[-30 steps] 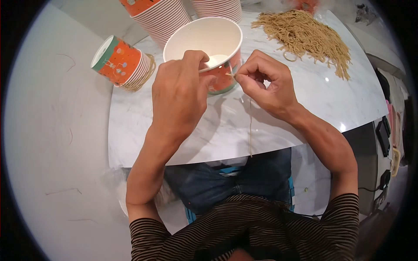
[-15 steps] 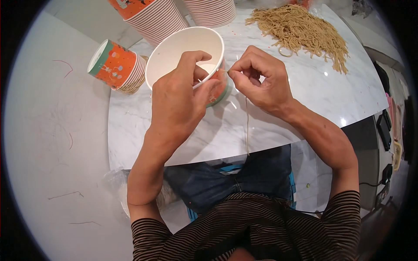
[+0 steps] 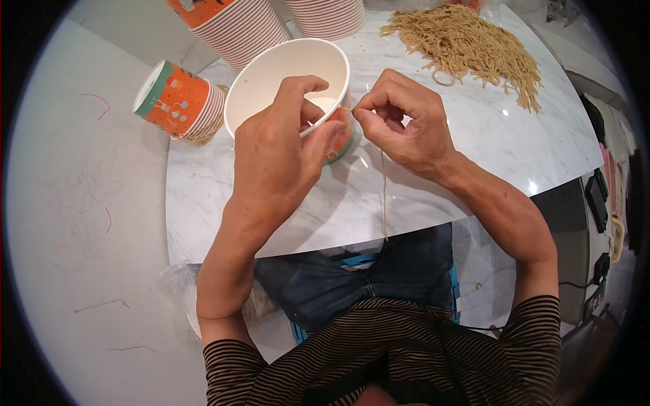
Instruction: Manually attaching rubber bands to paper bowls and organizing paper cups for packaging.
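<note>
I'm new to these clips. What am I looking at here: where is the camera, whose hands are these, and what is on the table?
There is no machine here: a person works with bare hands. The camera sits on their head and looks down, so the wide lens bends the edges. The left hand grips the rim of a white paper cup tilted on the marble table. The right hand pinches a thin tan string at the cup's rim; the string hangs down past the table edge. A pile of strings lies at the far right. Cup stacks stand behind, and a short stack lies on its side at the left.
</note>
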A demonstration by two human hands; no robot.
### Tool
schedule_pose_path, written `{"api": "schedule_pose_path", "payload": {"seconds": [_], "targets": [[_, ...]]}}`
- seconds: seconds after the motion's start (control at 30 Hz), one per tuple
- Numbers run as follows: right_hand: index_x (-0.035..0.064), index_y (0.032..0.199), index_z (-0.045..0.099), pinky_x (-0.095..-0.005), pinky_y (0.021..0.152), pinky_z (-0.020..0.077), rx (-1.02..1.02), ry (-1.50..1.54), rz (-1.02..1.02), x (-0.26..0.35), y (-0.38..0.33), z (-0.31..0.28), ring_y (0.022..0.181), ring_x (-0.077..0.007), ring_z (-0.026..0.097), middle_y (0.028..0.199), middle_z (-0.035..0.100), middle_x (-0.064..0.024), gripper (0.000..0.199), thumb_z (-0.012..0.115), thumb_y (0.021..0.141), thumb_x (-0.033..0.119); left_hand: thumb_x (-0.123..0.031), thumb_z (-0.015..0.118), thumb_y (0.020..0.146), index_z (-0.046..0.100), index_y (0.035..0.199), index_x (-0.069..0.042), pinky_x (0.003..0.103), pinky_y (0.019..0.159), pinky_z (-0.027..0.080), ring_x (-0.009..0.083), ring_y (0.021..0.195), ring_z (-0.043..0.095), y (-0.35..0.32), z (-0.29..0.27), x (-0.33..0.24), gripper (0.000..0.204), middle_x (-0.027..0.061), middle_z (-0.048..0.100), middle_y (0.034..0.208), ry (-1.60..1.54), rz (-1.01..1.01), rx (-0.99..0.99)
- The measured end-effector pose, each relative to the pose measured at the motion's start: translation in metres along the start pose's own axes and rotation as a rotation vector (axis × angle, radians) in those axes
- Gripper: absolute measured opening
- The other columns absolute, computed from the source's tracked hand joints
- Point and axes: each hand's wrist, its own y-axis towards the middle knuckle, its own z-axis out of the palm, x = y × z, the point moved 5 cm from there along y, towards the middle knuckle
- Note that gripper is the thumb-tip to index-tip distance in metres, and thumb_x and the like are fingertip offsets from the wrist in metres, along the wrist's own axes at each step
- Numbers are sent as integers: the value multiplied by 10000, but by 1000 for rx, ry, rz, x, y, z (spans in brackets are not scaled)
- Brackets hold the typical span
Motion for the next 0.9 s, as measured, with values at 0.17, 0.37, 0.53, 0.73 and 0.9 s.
{"api": "schedule_pose_path", "payload": {"seconds": [0.17, 0.37, 0.53, 0.73, 0.9], "targets": [[19, 828, 677, -265, 537, 401, -13, -3, 6, -2, 0, 1, 609, -87, 499, 754, 559, -13, 48, 724, 828, 27, -51, 798, 864, 592, 1207, -37, 369, 622, 552, 280, 707, 740, 0, 0, -1, 400, 114, 734, 794, -5, -12, 6], [10, 835, 680, -264, 537, 403, -19, -3, 18, -2, -1, 0, 608, -89, 502, 753, 561, -14, 57, 732, 839, 34, -52, 798, 867, 593, 1206, -35, 368, 637, 562, 279, 721, 746, 0, 0, -2, 396, 118, 739, 807, -3, -11, 8], [6, 838, 681, -264, 535, 406, -26, -5, 10, -1, 0, 1, 608, -88, 507, 754, 568, -15, 61, 735, 843, 34, -49, 798, 866, 591, 1202, -34, 370, 638, 563, 283, 723, 745, 0, -1, -5, 396, 120, 738, 807, -8, 4, 5], [8, 839, 683, -263, 537, 414, -29, -2, -1, -3, -1, 1, 613, -86, 516, 758, 578, -14, 59, 735, 845, 35, 23, 783, 875, 603, 1261, -19, 292, 781, 602, 131, 831, 722, 1, 1, -7, 428, 87, 738, 881, 16, -110, 73], [11, 842, 686, -261, 541, 418, -26, -2, -1, -2, 0, 1, 618, -85, 519, 762, 582, -14, 55, 734, 849, 37, -73, 772, 900, 593, 1227, -25, 365, 636, 556, 296, 722, 742, 2, 1, -6, 375, 128, 738, 810, -40, 10, 52]]}}
